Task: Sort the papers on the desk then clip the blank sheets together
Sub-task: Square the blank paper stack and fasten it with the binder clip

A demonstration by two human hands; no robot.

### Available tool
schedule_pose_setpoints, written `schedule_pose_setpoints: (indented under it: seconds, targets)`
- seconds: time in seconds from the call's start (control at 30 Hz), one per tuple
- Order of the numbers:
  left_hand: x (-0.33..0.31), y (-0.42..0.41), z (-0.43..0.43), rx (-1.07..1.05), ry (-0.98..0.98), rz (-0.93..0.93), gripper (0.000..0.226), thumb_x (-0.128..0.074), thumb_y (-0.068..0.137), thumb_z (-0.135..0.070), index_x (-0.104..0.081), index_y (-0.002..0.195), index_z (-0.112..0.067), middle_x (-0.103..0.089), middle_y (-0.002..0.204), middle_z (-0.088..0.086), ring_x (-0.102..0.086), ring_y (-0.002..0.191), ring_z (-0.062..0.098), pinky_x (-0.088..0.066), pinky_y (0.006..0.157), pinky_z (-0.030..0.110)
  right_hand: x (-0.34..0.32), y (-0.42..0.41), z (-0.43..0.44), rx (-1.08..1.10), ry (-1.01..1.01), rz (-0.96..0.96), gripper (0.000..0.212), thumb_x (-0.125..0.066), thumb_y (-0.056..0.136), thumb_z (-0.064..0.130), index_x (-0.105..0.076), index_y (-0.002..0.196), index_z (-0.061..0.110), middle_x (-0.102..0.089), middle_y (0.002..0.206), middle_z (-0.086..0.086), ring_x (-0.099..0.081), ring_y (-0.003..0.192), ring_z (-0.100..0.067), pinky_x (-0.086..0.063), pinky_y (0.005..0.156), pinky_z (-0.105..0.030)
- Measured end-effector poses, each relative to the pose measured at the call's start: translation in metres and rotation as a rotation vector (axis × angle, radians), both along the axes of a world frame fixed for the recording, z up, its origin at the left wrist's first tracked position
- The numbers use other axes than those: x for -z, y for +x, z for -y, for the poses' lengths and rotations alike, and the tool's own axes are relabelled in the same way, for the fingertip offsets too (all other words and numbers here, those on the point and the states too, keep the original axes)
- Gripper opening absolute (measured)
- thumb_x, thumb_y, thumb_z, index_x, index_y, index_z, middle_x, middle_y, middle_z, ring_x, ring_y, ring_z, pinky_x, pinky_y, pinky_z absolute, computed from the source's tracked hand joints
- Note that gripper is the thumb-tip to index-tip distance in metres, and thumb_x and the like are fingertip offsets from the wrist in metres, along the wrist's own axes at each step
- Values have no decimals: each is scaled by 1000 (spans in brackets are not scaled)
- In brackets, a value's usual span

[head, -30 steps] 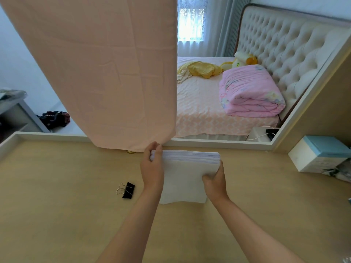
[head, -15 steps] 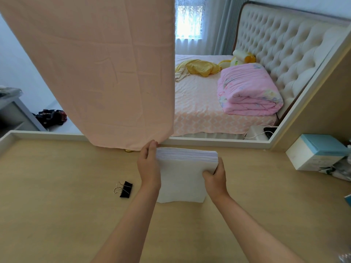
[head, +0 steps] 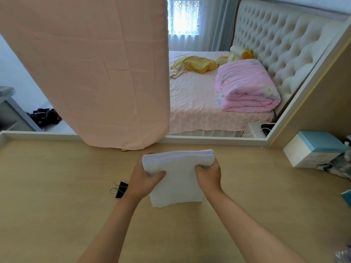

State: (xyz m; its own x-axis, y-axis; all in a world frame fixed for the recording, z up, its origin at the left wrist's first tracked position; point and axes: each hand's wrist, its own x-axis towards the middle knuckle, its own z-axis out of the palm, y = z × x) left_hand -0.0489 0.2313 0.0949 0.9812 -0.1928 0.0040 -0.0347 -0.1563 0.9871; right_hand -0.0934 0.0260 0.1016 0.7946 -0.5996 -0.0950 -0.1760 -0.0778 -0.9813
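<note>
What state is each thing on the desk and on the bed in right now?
paper stack: held nearly upright, not clipped
left hand: grips the stack's left edge
right hand: grips the stack's right edge
binder clip: lying loose on the desk, left of the stack
box: closed, at the desk's right
curtain: hanging down
quilt: folded on the bed

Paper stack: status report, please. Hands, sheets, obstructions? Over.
Gripping paper stack by its sides: left hand, right hand. Not yet clipped. Unused binder clip lies on desk beside left wrist.
</note>
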Motion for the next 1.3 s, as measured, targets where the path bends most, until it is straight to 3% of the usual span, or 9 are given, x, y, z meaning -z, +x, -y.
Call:
schedule_pose_setpoints:
  seconds: [0.13, 0.23, 0.3, 0.43, 0.67, 0.83, 0.93, 1.1, 1.3]
  targets:
    - [1, 5, 6, -72, 4, 51, 26, -79, 79, -6, -68, 100, -16, -72, 94, -4, -69, 84, 3, -52, 66, 18, -1, 9, 0, 1, -21, -50, 37, -57, 73, -2, -53, 100, 23, -62, 95, 3, -62, 90, -23, -51, 69, -27]
    - [5, 9, 5, -56, 22, 105, 22, -79, 79, -6, -68, 97, -14, -72, 93, -1, -68, 86, 7, -53, 70, 20, -9, 10, 3, 64, -711, 191, 69, -57, 65, 0, -43, 132, 11, -46, 134, -9, -43, 129, -32, -35, 109, -46]
    - [5, 11, 6, -57, 41, 143, 24, -79, 78, -3, -66, 93, -17, -70, 89, -3, -67, 83, 6, -51, 70, 18, -34, 14, 3, -161, -1138, 385, 74, -57, 66, 3, -42, 138, 4, -42, 140, -16, -37, 135, -35, -25, 116, -53]
    - [4, 11, 10, 11, 58, 241, 29, -75, 80, 1, -61, 89, -23, -66, 84, -7, -62, 75, 6, -47, 65, 17, -82, 38, -25, -842, -1432, 55, 66, -62, 76, 12, -40, 138, 20, -59, 117, -1, -54, 109, -24, -43, 99, -39]
    - [8, 18, 9, 21, 39, 273, 26, -74, 82, -2, -59, 95, -17, -63, 88, -11, -61, 77, 10, -44, 62, 15, -83, 69, -38, -983, -1534, -378, 12, -57, 91, 26, -61, 102, 23, -67, 104, -1, -63, 97, -26, -37, 68, -31]
    - [13, 39, -13, 277, 327, -1, 36, -76, 77, -18, -54, 104, -28, -65, 93, -16, -62, 83, 0, -54, 74, 26, -97, 69, -11, -885, -1351, -367, 4, -59, 91, 28, -61, 92, 25, -67, 102, -3, -61, 98, -27, -36, 70, -31]
    - [26, 52, -42, 358, 421, -104, 26, -74, 75, -17, -64, 95, -30, -68, 92, -14, -64, 85, 3, -55, 83, 39, -103, 65, 31, -763, -916, -398, 8, -72, 83, 27, -64, 82, 28, -68, 86, 5, -64, 85, -19, -47, 70, -32]
    - [25, 59, -73, 398, -23, -546, 50, -79, 76, -26, -64, 122, -15, -72, 116, 4, -68, 108, 22, -51, 97, 43, -68, 36, 88, -558, -101, -324, 19, -75, 82, 2, -72, 100, 7, -75, 99, -15, -72, 85, -29, -59, 79, -47]
    - [59, 37, -72, 302, -370, -830, 65, -66, 82, -46, -53, 129, -2, -45, 127, 12, -33, 105, 35, -38, 94, 51, 1, 5, 96, -436, 337, -406, 27, -66, 87, -2, -64, 114, -3, -72, 108, -21, -72, 88, -33, -61, 73, -41]
